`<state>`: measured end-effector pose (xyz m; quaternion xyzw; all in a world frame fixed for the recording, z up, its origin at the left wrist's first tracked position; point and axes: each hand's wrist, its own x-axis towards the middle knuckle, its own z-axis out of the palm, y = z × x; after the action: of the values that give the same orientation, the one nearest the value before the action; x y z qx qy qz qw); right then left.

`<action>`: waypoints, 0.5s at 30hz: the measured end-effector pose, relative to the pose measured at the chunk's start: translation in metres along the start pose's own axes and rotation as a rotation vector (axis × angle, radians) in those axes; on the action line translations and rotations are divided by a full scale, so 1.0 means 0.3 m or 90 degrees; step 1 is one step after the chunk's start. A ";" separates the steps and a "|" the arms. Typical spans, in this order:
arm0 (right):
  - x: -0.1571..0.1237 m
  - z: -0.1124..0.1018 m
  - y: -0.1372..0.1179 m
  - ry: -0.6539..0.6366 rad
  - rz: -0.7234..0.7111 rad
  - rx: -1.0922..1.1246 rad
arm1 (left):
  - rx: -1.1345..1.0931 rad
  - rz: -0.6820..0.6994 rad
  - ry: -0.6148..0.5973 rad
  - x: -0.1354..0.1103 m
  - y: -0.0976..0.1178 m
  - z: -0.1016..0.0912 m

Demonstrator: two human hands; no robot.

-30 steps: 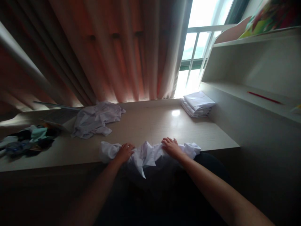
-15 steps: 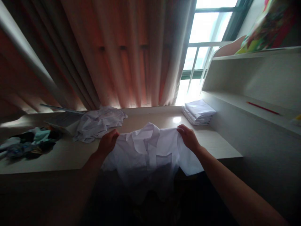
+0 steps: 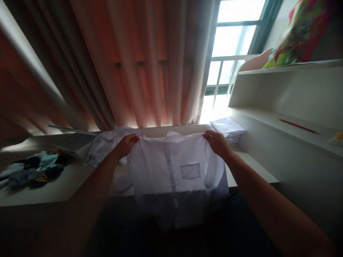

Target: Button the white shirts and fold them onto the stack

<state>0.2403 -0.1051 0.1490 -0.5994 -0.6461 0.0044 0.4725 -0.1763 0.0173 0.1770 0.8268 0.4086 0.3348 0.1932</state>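
A white collared shirt (image 3: 155, 160) with a chest pocket hangs spread between my two hands, in front of the desk edge. My left hand (image 3: 129, 143) pinches it at the left shoulder. At the opposite shoulder my right hand (image 3: 216, 142) grips the cloth. The collar stands up slightly between them, and the lower hem fades into shadow. Behind my left hand lies a crumpled heap of white clothing (image 3: 103, 142). A neat stack of folded white clothes (image 3: 227, 127) sits beyond my right hand.
The pale desk (image 3: 88, 178) runs along a curtain (image 3: 150, 78) and a window. Small dark and light cloth items (image 3: 34, 169) lie at the left, near a grey flat object (image 3: 77, 141). On the right, a shelf unit (image 3: 257, 150) holds a red pencil (image 3: 298, 126) and a colourful bag (image 3: 297, 39).
Both hands have risen, lifting the shirt higher. Its front now hangs straighter and the collar opening shows less. The view has tilted slightly upward.
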 end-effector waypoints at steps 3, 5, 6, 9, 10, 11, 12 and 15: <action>-0.004 -0.023 0.035 -0.043 0.029 0.120 | -0.038 -0.023 -0.007 -0.022 0.029 -0.007; -0.035 -0.031 0.060 -0.063 0.055 0.224 | -0.062 -0.042 -0.029 -0.061 0.043 0.001; -0.060 -0.032 0.070 -0.077 0.077 0.271 | -0.070 -0.052 -0.043 -0.088 0.048 0.011; -0.164 -0.029 0.093 -0.176 0.148 0.339 | -0.062 -0.086 -0.108 -0.198 0.053 0.055; -0.203 -0.027 0.099 -0.220 0.166 0.336 | -0.052 -0.094 -0.138 -0.242 0.053 0.074; -0.242 -0.024 0.104 -0.262 0.179 0.326 | -0.041 -0.099 -0.170 -0.288 0.054 0.094; -0.278 -0.022 0.107 -0.301 0.189 0.315 | -0.030 -0.107 -0.195 -0.335 0.056 0.113; -0.363 -0.017 0.102 -0.394 0.215 0.293 | 0.000 -0.148 -0.234 -0.470 0.064 0.164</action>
<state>0.2491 -0.1842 0.0682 -0.5464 -0.6322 0.4055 0.3705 -0.1931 -0.1098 0.0980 0.8211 0.4591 0.1542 0.3020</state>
